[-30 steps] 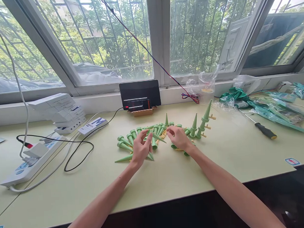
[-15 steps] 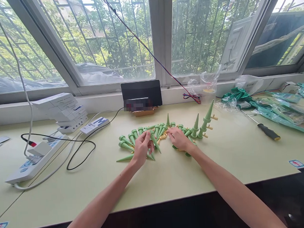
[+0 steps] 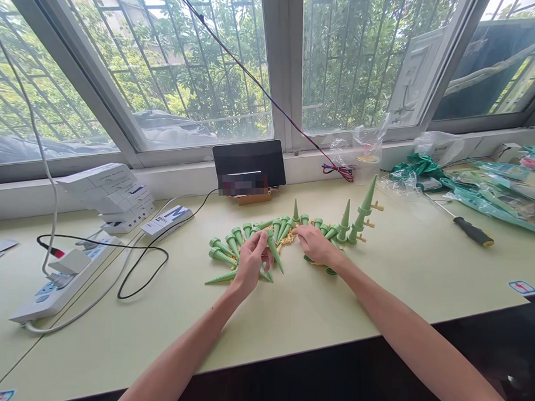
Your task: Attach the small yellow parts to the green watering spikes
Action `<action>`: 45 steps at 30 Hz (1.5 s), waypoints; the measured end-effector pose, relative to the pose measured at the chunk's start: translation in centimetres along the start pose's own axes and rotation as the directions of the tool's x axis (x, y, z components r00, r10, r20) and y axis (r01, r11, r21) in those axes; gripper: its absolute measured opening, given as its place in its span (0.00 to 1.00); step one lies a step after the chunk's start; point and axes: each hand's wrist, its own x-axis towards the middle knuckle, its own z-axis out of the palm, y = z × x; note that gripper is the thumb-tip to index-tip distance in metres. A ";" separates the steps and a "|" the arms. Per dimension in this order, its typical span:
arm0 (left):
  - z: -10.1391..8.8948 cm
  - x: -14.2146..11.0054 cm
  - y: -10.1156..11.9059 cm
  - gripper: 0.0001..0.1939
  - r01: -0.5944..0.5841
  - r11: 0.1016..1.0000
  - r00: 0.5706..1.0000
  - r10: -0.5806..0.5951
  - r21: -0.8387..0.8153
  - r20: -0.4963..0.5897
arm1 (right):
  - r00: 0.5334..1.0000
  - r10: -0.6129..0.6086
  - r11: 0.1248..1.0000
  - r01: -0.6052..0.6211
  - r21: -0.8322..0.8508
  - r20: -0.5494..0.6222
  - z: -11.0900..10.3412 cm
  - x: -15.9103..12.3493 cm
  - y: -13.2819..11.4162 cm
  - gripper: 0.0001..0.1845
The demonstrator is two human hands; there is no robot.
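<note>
Our left hand is pinching a green spike; right hand, by yellow pieces — hold unclear. We're working inside the table edge.

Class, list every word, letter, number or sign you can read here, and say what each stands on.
"M": large, on the white box.
Red arrow-like sign: on the right-hand sticker.
Red mark, cut off: on the left-hand sticker.
Too small to read: smaller print on that box and the stacked boxes.
Blurred out: a patch in front of the black screen.
</note>
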 end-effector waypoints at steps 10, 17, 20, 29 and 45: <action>-0.2 0.0 -0.3 0.22 0.002 1.000 1.000 -0.003 0.031 0.027 | 1.000 0.026 1.000 -0.026 0.012 -0.003 -0.8 -0.2 -0.8 0.19; -0.2 0.0 -0.5 0.20 0.000 0.999 1.000 -0.002 0.036 0.031 | 1.000 0.020 1.000 -0.020 -0.012 0.007 -0.8 -0.3 -0.7 0.15; -0.2 0.1 -0.5 0.19 -0.002 0.999 1.000 0.001 0.041 0.031 | 1.000 0.010 1.000 -0.010 -0.004 0.001 -0.8 -0.3 -0.5 0.12; -0.1 0.1 -0.4 0.19 -0.003 0.999 1.000 0.002 0.045 0.031 | 0.996 0.080 0.997 -0.080 -0.003 0.040 -1.0 -0.1 -0.4 0.10; 0.0 -0.2 -0.6 0.23 0.007 0.997 0.999 -0.009 0.074 0.033 | 0.977 0.178 0.984 -0.179 -0.002 0.113 -1.4 -0.1 -1.1 0.08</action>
